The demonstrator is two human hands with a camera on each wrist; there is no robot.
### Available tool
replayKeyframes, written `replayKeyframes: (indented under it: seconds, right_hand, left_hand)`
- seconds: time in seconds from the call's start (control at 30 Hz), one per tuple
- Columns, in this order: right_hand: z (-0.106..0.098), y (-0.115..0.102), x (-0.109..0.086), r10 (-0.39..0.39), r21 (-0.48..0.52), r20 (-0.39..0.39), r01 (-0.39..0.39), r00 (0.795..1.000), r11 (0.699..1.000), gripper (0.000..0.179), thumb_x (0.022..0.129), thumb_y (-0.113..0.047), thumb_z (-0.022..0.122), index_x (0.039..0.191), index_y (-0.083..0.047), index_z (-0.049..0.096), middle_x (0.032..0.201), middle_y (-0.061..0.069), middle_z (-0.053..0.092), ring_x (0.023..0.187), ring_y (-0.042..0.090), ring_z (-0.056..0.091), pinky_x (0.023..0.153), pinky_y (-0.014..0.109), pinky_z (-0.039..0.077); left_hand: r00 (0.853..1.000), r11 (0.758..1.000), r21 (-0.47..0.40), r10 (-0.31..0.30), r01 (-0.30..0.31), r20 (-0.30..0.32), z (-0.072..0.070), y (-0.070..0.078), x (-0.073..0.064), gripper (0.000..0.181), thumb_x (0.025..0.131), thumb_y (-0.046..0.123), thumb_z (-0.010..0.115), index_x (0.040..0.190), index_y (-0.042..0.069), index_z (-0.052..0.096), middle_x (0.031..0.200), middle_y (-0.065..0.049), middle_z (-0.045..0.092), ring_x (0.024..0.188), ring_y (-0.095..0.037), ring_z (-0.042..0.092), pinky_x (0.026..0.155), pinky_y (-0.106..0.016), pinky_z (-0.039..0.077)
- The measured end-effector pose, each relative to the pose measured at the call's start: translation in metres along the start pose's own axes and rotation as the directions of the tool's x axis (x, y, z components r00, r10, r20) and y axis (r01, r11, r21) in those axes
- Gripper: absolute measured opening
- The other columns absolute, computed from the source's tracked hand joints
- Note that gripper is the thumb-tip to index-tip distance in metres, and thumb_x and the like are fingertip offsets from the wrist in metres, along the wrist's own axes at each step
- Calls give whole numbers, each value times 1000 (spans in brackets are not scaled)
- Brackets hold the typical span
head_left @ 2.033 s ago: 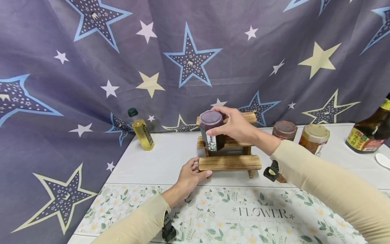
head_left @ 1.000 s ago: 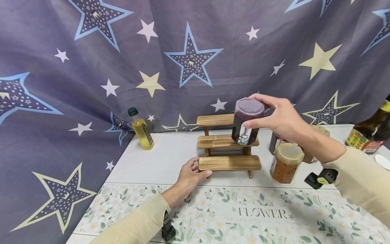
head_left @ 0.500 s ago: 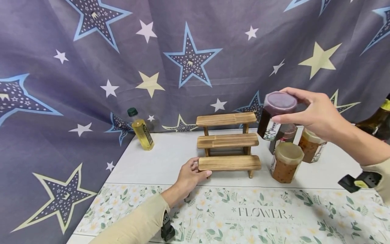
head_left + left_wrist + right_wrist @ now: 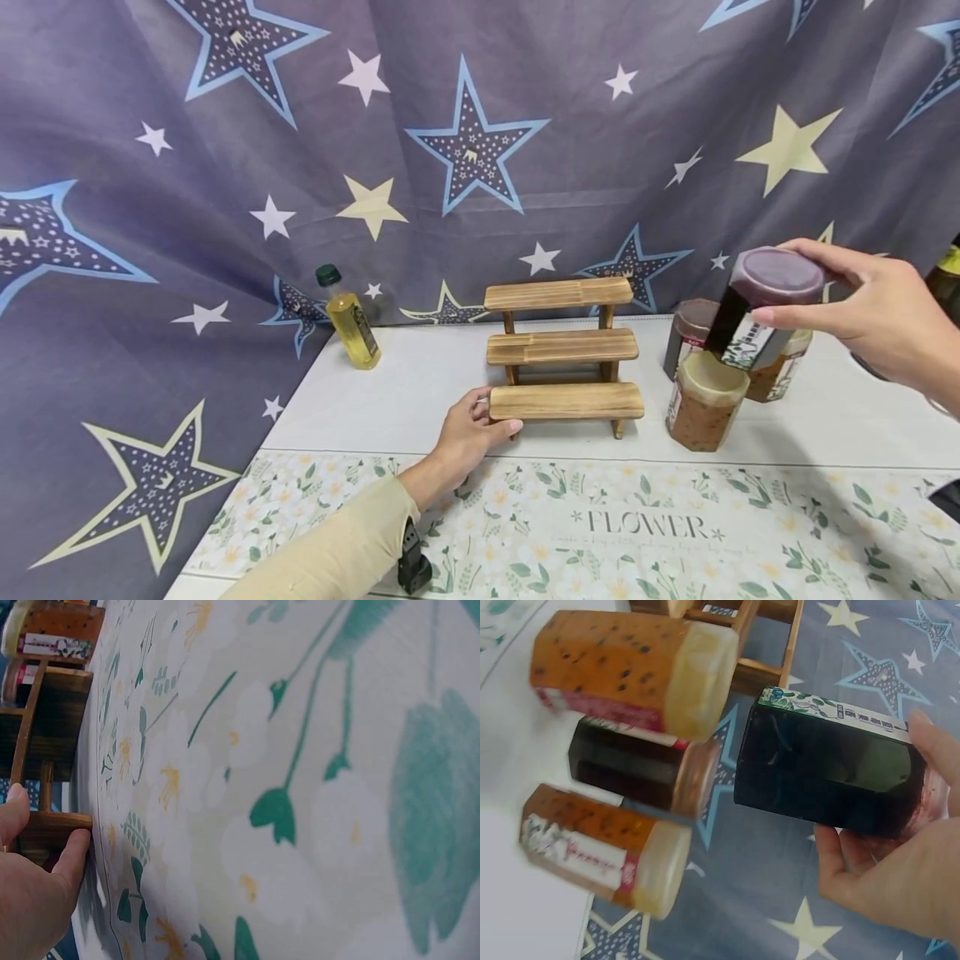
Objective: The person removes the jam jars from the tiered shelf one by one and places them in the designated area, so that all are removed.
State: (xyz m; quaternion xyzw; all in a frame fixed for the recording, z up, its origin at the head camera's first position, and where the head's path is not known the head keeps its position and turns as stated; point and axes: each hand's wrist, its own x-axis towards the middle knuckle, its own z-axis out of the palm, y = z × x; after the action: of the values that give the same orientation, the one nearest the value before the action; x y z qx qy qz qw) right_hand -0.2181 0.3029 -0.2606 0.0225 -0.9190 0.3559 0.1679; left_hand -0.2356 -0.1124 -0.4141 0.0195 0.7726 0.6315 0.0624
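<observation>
My right hand [image 4: 881, 312] grips a dark hexagonal jar [image 4: 746, 337] with a purple lid near its top, and holds it tilted in the air. In the right wrist view this dark jar has a leafy label along one side. Below it are an amber jar [image 4: 705, 417] with a yellowish lid, a second dark jar [image 4: 684, 333] and another amber jar [image 4: 780, 375], partly hidden. My left hand [image 4: 465, 433] holds the left end of the lowest step of a three-tier wooden stand [image 4: 562, 346]. In the left wrist view the thumb and a finger pinch the stand's edge.
A small bottle of yellow oil [image 4: 352, 329] with a green cap stands at the back left. A dark sauce bottle [image 4: 947, 279] is cut off at the right edge. A floral mat [image 4: 600, 533] covers the table's front; a star-patterned curtain [image 4: 480, 108] hangs behind.
My right hand has carried the dark jar from the stand rightward, over the other jars. My left hand stays at the lowest step. The stand's steps now hold nothing.
</observation>
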Motion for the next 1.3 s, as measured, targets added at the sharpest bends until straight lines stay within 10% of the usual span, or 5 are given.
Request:
replayKeyframes:
  seconds: [0.1, 0.63, 0.8, 1.0, 1.3]
  right_hand:
    - [-1, 11, -4, 30, -9, -14, -31, 999, 999, 83, 71, -43, 85, 142, -24, 47, 133, 11, 49, 115, 21, 38, 71, 18, 29]
    - [10, 63, -22, 48, 156, -44, -41, 998, 987, 67, 75, -20, 85, 132, -26, 50, 103, -22, 49, 94, -5, 42, 63, 5, 37]
    - [22, 76, -33, 139, 44, -51, -136, 989, 990, 87, 74, -34, 84, 148, -17, 40, 131, 9, 52, 129, 28, 39, 77, 14, 36]
    - [32, 89, -41, 163, -2, 15, -163, 986, 987, 101, 78, -38, 81, 152, -3, 22, 141, 42, 30, 130, 59, 23, 89, 65, 36]
    - [49, 101, -54, 179, -64, 39, -177, 983, 982, 102, 75, -44, 81, 150, -1, 27, 133, 42, 36, 112, 54, 38, 63, 35, 42]
  left_hand:
    - [1000, 1000, 1, 0, 0, -1, 0, 0, 0, 72, 82, 14, 78, 143, 3, 39, 124, -15, 59, 113, -29, 59, 90, -33, 53]
    - [1000, 1000, 7, -1, 1, 2, 0, 1, -1, 72, 83, 15, 78, 143, 4, 39, 122, -14, 60, 113, -28, 59, 89, -33, 54]
    - [1000, 1000, 1, -6, 6, 8, 0, 0, 0, 73, 83, 15, 77, 144, 5, 38, 122, -14, 60, 112, -28, 60, 88, -32, 54]
    - [1000, 1000, 2, -1, 1, 11, -1, 0, -1, 74, 83, 15, 78, 143, 4, 38, 122, -14, 60, 112, -28, 59, 88, -33, 54]
    - [1000, 1000, -2, -4, 4, 7, 0, 2, -2, 74, 83, 15, 78, 143, 4, 38, 122, -14, 60, 113, -28, 59, 88, -32, 54]
